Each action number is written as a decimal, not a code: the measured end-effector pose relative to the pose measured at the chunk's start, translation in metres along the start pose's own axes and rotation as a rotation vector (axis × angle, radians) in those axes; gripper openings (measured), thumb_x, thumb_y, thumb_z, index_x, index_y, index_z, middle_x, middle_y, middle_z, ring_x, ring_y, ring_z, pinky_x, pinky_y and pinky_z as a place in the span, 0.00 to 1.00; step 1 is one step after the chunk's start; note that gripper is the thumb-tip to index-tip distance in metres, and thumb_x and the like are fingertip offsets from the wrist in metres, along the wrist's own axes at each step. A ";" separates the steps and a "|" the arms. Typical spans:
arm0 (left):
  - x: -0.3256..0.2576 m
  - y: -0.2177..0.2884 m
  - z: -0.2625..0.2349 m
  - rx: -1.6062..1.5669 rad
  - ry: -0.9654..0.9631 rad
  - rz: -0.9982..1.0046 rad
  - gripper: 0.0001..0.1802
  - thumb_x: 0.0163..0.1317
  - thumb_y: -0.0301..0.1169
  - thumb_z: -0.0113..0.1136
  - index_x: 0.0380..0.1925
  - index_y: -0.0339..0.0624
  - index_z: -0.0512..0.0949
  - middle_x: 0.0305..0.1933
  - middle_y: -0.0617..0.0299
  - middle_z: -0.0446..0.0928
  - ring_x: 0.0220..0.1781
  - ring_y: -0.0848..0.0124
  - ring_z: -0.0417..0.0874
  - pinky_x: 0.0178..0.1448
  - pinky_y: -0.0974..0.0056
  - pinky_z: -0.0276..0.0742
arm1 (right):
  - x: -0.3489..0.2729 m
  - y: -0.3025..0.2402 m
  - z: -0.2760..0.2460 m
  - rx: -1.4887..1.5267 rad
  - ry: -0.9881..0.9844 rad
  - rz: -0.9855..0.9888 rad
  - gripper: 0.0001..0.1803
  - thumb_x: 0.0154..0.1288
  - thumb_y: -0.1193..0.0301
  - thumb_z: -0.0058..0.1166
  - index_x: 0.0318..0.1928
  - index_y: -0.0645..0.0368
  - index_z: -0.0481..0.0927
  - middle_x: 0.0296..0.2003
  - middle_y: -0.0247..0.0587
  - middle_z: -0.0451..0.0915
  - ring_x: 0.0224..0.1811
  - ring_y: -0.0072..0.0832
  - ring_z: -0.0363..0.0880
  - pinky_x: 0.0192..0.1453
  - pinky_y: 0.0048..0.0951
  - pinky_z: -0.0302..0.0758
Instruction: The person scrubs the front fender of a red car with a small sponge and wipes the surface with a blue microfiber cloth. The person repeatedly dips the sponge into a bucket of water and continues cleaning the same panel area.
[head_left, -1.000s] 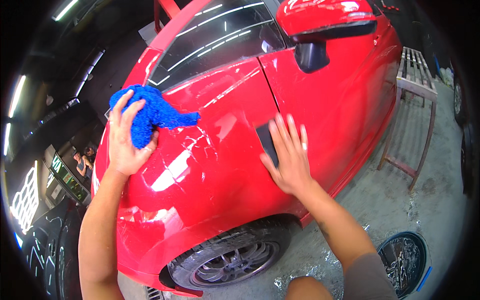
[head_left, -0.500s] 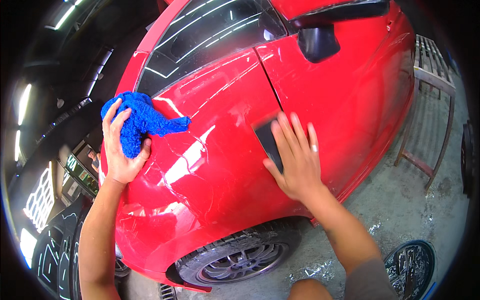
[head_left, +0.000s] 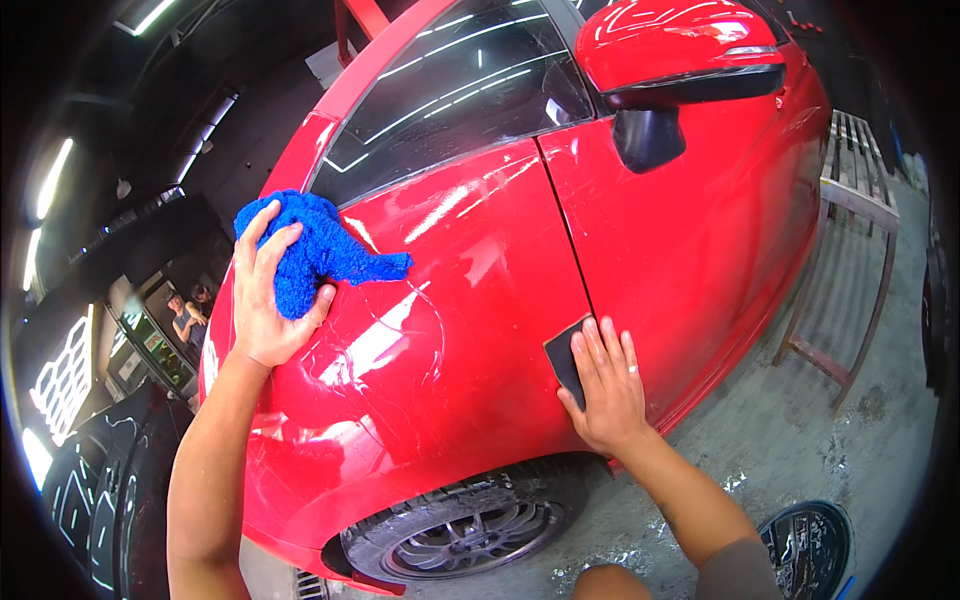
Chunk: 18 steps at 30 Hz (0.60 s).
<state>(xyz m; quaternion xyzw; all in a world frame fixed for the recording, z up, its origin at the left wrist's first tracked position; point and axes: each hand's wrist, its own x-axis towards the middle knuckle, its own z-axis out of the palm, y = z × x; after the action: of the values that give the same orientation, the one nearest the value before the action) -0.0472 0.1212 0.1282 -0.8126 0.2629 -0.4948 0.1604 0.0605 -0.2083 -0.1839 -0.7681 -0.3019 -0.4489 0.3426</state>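
Observation:
A red car (head_left: 470,330) fills the view, seen from beside its front fender. My left hand (head_left: 262,300) presses a fluffy blue cloth (head_left: 315,250) against the top of the fender, near the base of the windscreen. My right hand (head_left: 607,385) lies flat, fingers spread, on a small dark pad (head_left: 565,355) held against the fender close to the door seam, above the front wheel (head_left: 465,535).
The red wing mirror (head_left: 675,50) juts out at top right. A metal rack (head_left: 850,260) stands on the wet concrete floor right of the car. A round dark lid or bucket (head_left: 805,550) sits at the lower right. Two people (head_left: 185,320) stand far off on the left.
My right hand with the dark pad has slid along the fender toward the door seam. My left hand stays on the blue cloth. My head has shifted, bringing the wing mirror back into view.

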 end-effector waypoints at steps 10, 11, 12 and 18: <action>-0.005 -0.006 -0.004 -0.003 0.009 -0.015 0.42 0.54 0.39 0.82 0.71 0.57 0.75 0.83 0.44 0.67 0.81 0.35 0.71 0.81 0.32 0.70 | 0.029 -0.019 -0.012 -0.008 -0.042 0.000 0.40 0.83 0.53 0.56 0.83 0.65 0.65 0.85 0.60 0.61 0.90 0.59 0.53 0.90 0.66 0.46; -0.002 -0.001 0.001 -0.016 0.013 -0.016 0.42 0.54 0.39 0.81 0.71 0.57 0.75 0.82 0.45 0.68 0.80 0.36 0.72 0.81 0.32 0.71 | 0.007 -0.012 -0.011 -0.052 -0.063 -0.004 0.40 0.83 0.53 0.56 0.83 0.66 0.65 0.85 0.61 0.61 0.90 0.59 0.54 0.90 0.66 0.46; -0.002 0.001 0.002 -0.021 0.021 -0.024 0.42 0.54 0.38 0.81 0.71 0.57 0.75 0.82 0.45 0.68 0.80 0.36 0.72 0.81 0.33 0.71 | -0.010 -0.006 -0.011 -0.097 -0.081 -0.006 0.40 0.83 0.54 0.56 0.83 0.66 0.65 0.85 0.61 0.61 0.89 0.59 0.54 0.90 0.65 0.47; -0.005 -0.001 0.004 -0.034 0.028 -0.011 0.42 0.53 0.35 0.82 0.70 0.56 0.76 0.82 0.45 0.68 0.80 0.38 0.73 0.81 0.34 0.72 | 0.116 -0.019 -0.026 -0.061 0.034 -0.020 0.43 0.82 0.55 0.57 0.84 0.69 0.62 0.85 0.64 0.60 0.90 0.59 0.53 0.91 0.62 0.47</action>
<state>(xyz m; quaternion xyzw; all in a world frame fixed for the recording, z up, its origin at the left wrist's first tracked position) -0.0454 0.1248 0.1237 -0.8096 0.2690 -0.5025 0.1404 0.0813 -0.1997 -0.0651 -0.7675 -0.2899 -0.4743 0.3193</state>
